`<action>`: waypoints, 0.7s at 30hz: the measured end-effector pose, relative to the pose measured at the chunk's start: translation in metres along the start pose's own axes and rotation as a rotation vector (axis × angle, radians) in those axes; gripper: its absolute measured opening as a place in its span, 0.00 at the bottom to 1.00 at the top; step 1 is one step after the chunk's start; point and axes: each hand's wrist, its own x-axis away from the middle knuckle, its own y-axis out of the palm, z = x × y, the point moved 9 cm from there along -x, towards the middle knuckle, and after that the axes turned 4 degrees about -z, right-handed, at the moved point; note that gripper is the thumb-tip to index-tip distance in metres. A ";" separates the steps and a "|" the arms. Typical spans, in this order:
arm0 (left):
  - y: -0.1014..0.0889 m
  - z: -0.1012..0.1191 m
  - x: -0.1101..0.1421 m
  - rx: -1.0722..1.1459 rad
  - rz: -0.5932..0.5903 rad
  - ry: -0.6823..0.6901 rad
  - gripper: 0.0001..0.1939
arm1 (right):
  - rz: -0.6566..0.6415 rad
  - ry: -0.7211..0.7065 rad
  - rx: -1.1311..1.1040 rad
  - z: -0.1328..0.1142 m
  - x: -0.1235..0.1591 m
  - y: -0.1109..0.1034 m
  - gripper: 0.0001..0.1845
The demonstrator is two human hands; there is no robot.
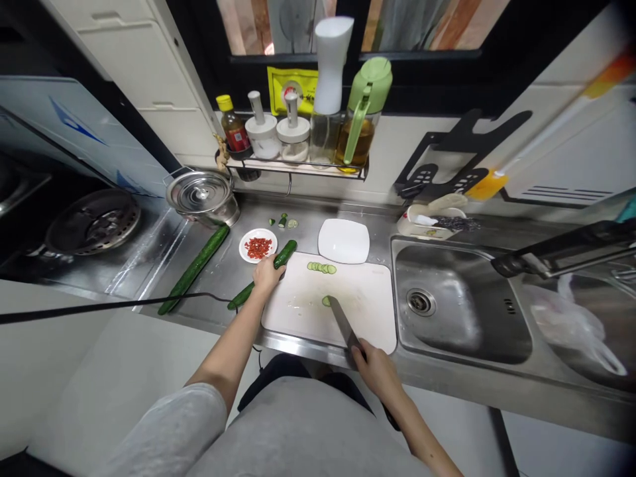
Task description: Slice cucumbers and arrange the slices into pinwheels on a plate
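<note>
My left hand (267,274) is closed around the middle of a cucumber (285,254), left of the cutting board. Its upper end rests by the board's upper left edge, and its lower end lies on the steel counter. In my right hand (376,368) is a kitchen knife (342,322), gripped by its dark handle, blade pointing up the board. The blade's tip touches a cucumber slice (326,301) on the white cutting board (298,318). A short row of overlapping cucumber slices (322,267) lies near the board's top edge.
A whole cucumber (196,267), a dish of chopped red pieces (258,246) and a lidded pot (203,197) stand to the left. Behind the board is a white plate (344,241); the sink (462,298) is right. A black cable (124,305) crosses the left side.
</note>
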 end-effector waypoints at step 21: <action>0.046 0.076 0.087 0.078 -0.070 0.537 0.16 | 0.061 0.065 -0.103 0.021 0.010 -0.009 0.16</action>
